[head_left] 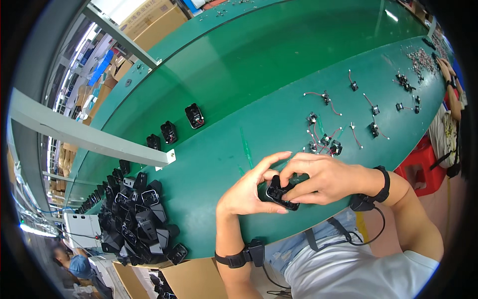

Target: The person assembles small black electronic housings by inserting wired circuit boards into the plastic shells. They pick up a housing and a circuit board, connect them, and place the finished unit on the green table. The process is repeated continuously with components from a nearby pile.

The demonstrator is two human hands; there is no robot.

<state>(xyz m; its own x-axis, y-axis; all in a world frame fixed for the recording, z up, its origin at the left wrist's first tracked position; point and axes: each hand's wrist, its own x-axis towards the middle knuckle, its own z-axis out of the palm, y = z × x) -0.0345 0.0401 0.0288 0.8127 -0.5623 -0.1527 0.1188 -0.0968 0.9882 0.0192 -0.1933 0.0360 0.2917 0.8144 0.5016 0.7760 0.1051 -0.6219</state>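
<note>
Near the front edge of the green table, my left hand point(244, 193) grips a small black plastic housing point(273, 192) between thumb and fingers, its open side tilted up. My right hand point(322, 180) reaches over it from the right, thumb and fingertips pressed together into the hollow. Whatever those fingertips pinch is hidden by the fingers. Just beyond my hands lie several small black parts with red wires and white plugs, such as this wired part point(336, 147). A heap of black housings point(149, 224) rises to the left of my left hand.
Several black housings, one of them point(194, 116) with its inside showing, stand in a row along the sunken green strip point(239, 84). A grey metal post point(89, 130) crosses at left. Another person's hand point(444, 67) is beside small loose parts point(422, 61) at far right. A red stool point(423, 164) stands below.
</note>
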